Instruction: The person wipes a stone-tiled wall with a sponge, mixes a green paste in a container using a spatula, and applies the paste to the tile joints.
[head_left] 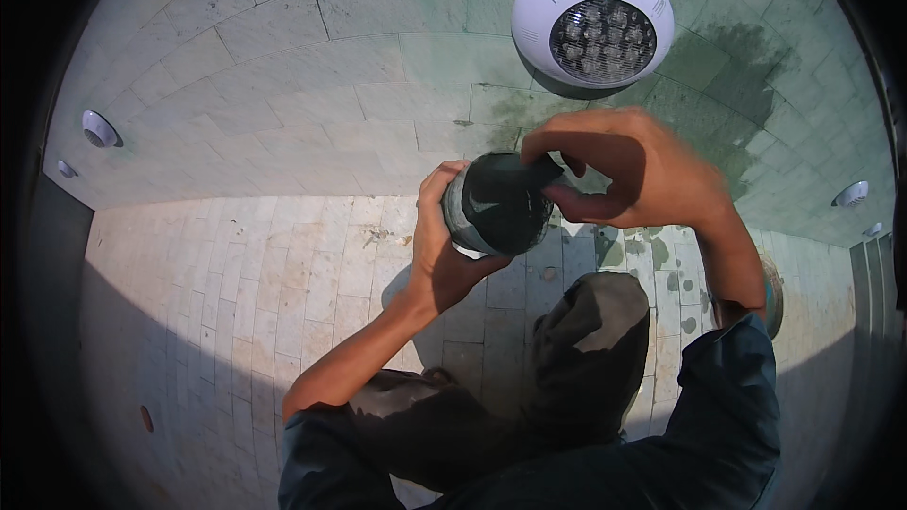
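Observation:
My left hand (440, 255) is wrapped round the left side of a round grey tub (457, 212). The tub is tilted so that its dark, wet-looking inside (501, 208) shows. Over the tub's upper right rim is my right hand (633, 170), thumb and fingers closed on a dark piece (540, 173), perhaps a cloth or sponge. Its far end merges with the dark inside, so its kind is unclear. Beyond my hands a round white pool light (593, 24) with a dark lens is mounted on the tiled wall.
Wet, dark patches (737, 66) mark the wall (312, 66) right of the light. Smaller white lights (98, 129) sit at far left and far right. A round object (773, 297) stands partly hidden behind my right arm. Steps (874, 302) rise at the right. Wet spots dot the tiled floor (321, 274).

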`<state>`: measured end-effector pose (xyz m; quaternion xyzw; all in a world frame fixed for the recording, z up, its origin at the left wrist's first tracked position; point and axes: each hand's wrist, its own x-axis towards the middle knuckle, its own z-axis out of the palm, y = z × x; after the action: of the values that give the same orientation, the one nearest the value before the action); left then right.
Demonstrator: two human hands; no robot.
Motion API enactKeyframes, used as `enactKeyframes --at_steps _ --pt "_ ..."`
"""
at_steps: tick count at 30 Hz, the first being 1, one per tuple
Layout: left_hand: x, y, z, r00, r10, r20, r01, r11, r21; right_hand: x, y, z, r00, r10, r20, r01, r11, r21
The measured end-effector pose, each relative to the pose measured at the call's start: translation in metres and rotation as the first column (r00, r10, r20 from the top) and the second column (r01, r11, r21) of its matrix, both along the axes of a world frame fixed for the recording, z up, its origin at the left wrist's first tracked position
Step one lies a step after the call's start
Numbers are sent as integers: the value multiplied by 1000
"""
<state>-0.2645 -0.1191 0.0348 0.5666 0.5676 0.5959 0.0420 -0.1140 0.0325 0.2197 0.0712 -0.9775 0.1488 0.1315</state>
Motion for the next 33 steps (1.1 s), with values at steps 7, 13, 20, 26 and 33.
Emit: enactKeyframes --at_steps 7,13,20,26,33 --pt "2 4 -6 1000 19 9 -19 1000 -25 14 1 -20 988 10 -153 34 959 281" --pt "7 13 -16 999 -12 41 13 999 -34 23 10 -35 995 20 -100 7 965 263" --pt "9 18 -24 997 -79 -15 79 996 -31 25 11 -55 992 42 123 -72 966 249" --pt "8 14 -26 996 -77 -53 72 993 -94 30 17 -68 1000 -20 -6 21 984 176" --pt "35 27 -29 916 -30 399 184 917 -354 71 52 -110 969 -184 -166 180 983 -38"
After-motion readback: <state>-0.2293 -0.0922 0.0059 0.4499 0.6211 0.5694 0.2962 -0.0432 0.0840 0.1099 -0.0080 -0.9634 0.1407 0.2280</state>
